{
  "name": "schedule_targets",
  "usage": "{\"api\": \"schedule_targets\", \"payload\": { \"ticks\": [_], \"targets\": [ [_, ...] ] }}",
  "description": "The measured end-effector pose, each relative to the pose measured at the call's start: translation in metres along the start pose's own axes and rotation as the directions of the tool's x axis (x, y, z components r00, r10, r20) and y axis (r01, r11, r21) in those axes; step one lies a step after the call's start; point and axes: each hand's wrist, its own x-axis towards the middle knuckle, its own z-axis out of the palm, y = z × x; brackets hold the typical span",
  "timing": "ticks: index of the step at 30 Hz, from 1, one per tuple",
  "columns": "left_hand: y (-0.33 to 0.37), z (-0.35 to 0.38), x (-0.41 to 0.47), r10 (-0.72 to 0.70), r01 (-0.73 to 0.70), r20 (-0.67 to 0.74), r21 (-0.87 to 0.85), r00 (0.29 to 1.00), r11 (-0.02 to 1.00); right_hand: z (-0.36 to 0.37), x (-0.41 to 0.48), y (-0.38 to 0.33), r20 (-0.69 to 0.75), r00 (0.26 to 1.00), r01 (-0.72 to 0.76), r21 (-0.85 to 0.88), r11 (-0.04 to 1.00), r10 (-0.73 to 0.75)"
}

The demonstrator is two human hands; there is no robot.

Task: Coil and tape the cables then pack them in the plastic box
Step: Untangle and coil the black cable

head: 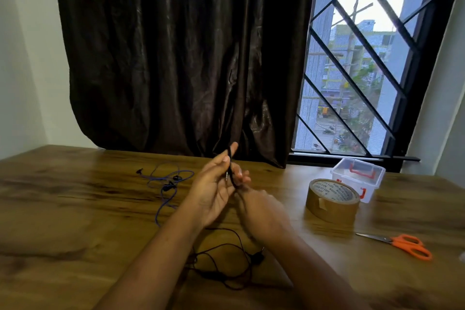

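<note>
Both hands, left (pixel 214 191) and right (pixel 261 211) (blurred), pinch the black cable (pixel 230 166) mid-table.

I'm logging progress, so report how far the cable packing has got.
Done: nothing finished; no taped coil shows. In hand: the left hand and right hand are winding the black cable, most of it loose on the table. Left: the blue cable lies uncoiled; tape roll, scissors untouched; plastic box shut.

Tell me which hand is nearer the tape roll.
Right. The right hand is just left of the tape roll; the left hand is farther left, beyond it, and both hold the black cable.
</note>
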Motion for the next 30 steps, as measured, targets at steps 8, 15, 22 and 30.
{"api": "schedule_targets", "payload": {
  "ticks": [8, 15, 22, 30],
  "targets": [
    [0.001, -0.028, 0.010, 0.255, -0.075, -0.121, 0.761, 0.959, 0.644, 0.001, -0.001, -0.007, 0.009, 0.994, 0.113, -0.043, 0.993, -0.113],
    [-0.016, -0.025, 0.005, 0.035, -0.069, 0.062, 0.959, 0.997, 0.274, -0.030, 0.005, 0.028, -0.237, 0.964, 0.056, -0.246, 0.968, -0.116],
    [-0.009, -0.002, -0.002, -0.295, 0.117, 0.128, 0.718, 0.947, 0.686, -0.043, 0.001, 0.049, -0.472, 0.881, -0.036, -0.105, 0.994, -0.018],
    [-0.002, 0.011, -0.009, -0.232, 0.174, 0.213, 0.262, 0.949, 0.949, -0.025, 0.004, 0.045, -0.381, 0.918, -0.089, 0.069, 0.994, 0.109]
  ]
}}
